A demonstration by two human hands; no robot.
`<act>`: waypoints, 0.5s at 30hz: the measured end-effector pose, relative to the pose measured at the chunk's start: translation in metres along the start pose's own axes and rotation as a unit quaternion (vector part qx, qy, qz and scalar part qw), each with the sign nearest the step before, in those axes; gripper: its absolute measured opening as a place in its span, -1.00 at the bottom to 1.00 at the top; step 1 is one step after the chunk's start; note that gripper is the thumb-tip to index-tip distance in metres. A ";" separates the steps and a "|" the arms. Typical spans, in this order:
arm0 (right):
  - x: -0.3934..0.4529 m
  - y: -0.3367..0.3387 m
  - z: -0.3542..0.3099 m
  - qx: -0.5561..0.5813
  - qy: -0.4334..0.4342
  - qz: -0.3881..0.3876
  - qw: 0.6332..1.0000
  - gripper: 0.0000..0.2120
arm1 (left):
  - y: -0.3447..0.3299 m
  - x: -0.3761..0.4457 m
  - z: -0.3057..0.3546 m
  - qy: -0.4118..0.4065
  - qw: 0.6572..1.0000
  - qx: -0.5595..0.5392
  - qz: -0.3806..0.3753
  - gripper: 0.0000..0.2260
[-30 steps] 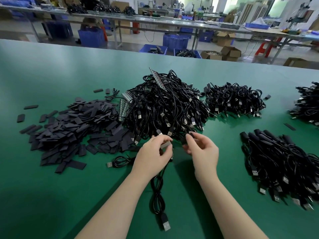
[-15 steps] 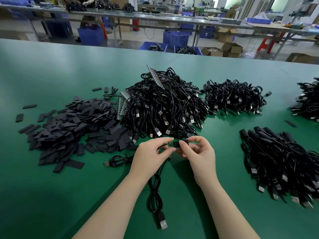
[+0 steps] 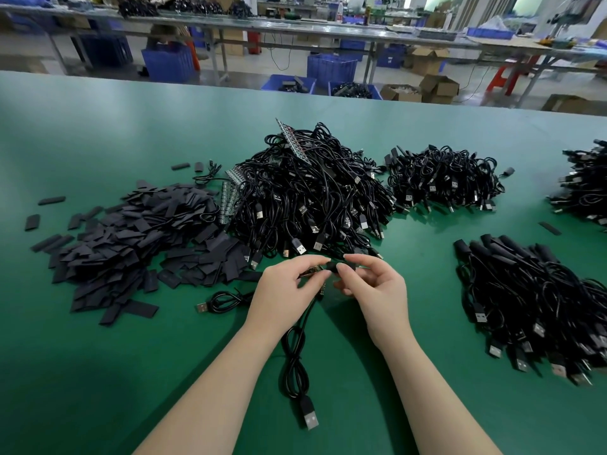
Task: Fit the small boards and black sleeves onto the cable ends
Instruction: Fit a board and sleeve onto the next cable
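Centre frame, my left hand (image 3: pixel 289 284) pinches the small board (image 3: pixel 310 271) on the cable (image 3: pixel 295 353) steady, so my right hand (image 3: pixel 371 287) pinching the black sleeve (image 3: pixel 341 267) can slide it on.

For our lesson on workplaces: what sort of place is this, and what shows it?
Probably a factory assembly line: heaped USB cables, a pile of black sleeves on a green workbench, blue parts crates.
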State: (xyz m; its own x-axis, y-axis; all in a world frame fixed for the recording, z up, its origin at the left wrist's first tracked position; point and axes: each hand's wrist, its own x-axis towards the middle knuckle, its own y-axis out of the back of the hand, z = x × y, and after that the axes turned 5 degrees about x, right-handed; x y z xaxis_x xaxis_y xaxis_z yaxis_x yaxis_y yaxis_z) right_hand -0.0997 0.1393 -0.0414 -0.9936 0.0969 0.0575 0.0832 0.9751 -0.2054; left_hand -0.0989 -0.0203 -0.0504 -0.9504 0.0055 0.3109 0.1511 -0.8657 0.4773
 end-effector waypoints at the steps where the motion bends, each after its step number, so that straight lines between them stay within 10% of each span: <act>1: 0.000 0.000 0.000 0.001 0.000 0.001 1.000 -0.84 | 0.000 0.000 0.000 -0.003 1.000 0.001 -0.001 -0.82; 15: 0.000 0.000 -0.001 0.000 0.006 -0.019 1.000 -0.80 | 0.000 0.002 0.001 -0.028 0.999 0.030 -0.001 -0.80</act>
State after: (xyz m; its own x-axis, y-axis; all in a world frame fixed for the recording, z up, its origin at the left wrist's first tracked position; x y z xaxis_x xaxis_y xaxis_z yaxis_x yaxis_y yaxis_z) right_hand -0.1000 0.1399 -0.0405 -0.9951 0.0623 0.0767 0.0456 0.9782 -0.2028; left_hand -0.1001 -0.0202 -0.0493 -0.9346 0.0368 0.3537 0.1662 -0.8342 0.5259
